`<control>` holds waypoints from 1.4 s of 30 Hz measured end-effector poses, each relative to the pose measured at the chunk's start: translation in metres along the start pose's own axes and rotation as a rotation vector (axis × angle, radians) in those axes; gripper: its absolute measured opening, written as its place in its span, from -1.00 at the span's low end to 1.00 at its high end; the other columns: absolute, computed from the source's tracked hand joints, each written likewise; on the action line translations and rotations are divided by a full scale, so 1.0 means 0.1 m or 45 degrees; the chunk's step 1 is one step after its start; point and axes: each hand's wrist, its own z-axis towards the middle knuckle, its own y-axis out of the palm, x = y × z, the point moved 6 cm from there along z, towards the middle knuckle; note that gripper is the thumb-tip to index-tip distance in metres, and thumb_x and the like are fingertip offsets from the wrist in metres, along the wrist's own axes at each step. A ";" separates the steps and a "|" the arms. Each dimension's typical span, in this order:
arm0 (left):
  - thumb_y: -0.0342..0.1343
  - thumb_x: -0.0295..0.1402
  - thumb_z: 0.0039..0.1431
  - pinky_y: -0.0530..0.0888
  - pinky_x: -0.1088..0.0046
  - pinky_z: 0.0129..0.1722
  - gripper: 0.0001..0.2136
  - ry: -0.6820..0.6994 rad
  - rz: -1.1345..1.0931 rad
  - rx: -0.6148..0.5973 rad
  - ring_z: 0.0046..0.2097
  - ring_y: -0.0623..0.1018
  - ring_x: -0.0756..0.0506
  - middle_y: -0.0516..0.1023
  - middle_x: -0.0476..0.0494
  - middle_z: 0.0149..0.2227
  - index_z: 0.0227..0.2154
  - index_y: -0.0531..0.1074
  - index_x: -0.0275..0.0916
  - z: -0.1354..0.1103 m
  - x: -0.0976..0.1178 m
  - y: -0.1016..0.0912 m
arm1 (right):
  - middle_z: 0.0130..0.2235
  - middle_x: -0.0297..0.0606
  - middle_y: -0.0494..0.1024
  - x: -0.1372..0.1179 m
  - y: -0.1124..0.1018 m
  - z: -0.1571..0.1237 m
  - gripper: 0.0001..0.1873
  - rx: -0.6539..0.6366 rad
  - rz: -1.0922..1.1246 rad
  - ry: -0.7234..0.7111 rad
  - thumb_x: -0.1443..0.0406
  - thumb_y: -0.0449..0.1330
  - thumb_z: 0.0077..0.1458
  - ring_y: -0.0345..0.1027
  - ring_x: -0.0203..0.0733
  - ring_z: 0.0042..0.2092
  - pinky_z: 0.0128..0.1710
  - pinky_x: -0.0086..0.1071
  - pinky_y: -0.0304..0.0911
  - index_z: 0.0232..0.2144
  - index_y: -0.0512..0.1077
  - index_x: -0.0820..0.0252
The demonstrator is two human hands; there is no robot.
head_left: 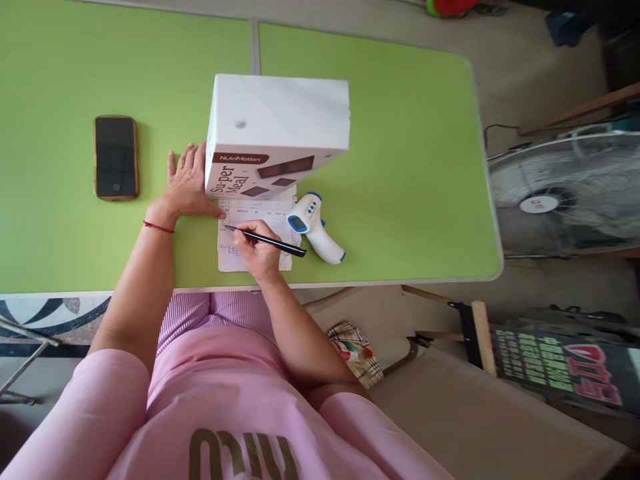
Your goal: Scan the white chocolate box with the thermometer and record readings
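Observation:
My right hand (259, 251) grips a black pen (280, 245), its tip pointing left over a sheet of paper with writing (255, 263). At the left side of a white box (280, 113) printed "NutriMotion Super Meal", my left hand (187, 180) rests with fingers spread and the thumb reaching the paper's left edge. The box stands over the paper's far part and hides it. Just right of the paper lies a white and blue infrared thermometer (316, 227), its small screen facing up.
A phone in a brown case (116, 159) lies on the green table (400, 167), left of my hands. Beyond the table's right end stands a fan (545, 200). A brown folding chair (465, 407) and a checked cloth (357, 350) are below the near edge.

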 end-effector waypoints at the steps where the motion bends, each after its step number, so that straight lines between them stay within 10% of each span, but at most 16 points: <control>1: 0.66 0.16 -0.35 -0.33 -0.29 0.66 0.34 0.007 -0.006 0.005 0.67 -0.13 -0.72 0.32 -0.42 0.54 0.54 0.22 -0.11 0.00 0.01 0.00 | -0.49 -0.43 0.45 0.00 0.00 0.00 -0.74 -0.004 0.001 -0.001 0.01 0.25 0.20 0.23 -0.26 -0.46 -0.38 -0.34 0.34 -0.33 0.47 0.04; 42: 0.58 0.24 -0.37 -0.27 -0.40 0.66 0.46 -0.191 0.350 -0.167 0.68 -0.17 -0.73 0.23 -0.39 0.59 0.63 0.04 -0.04 -0.03 0.17 -0.04 | -0.48 -0.44 0.52 0.01 0.04 -0.01 -0.82 -0.008 0.004 -0.104 0.11 0.25 0.25 0.33 -0.29 -0.49 -0.40 -0.39 0.34 -0.31 0.52 0.06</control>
